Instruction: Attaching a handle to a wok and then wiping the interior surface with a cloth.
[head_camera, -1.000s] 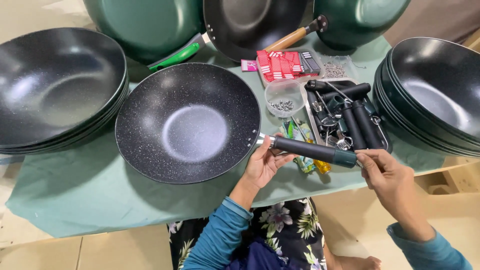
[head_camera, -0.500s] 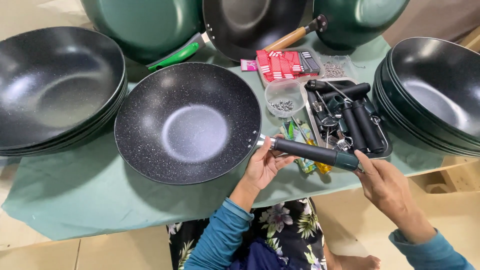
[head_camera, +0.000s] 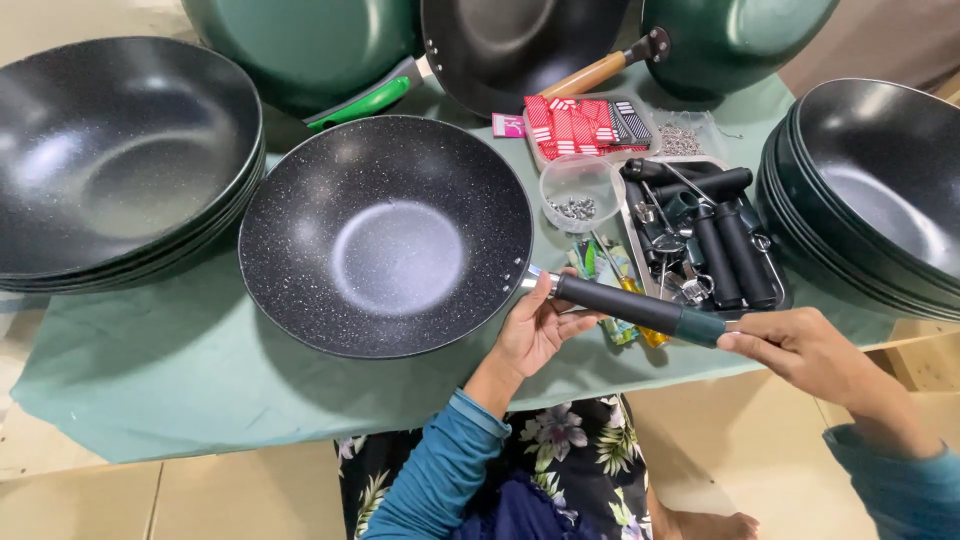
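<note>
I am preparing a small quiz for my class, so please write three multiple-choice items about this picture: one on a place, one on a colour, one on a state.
1. Where does the clear round cup of small metal parts stand?
A. inside the speckled wok
B. between the speckled wok and the tray of handles
C. on the floor

2. What colour is the cloth on the table?
A. red
B. pale green
C. yellow

3. What does the left hand do?
A. supports the handle near the wok's rim
B. lies flat on the cloth
C. holds the cup

Answers:
1 B: the cup sits right of the speckled wok and left of the tray.
2 B: the cloth is pale green.
3 A: the left hand cups the handle at the rim end, while the right hand pinches its far end.
</note>
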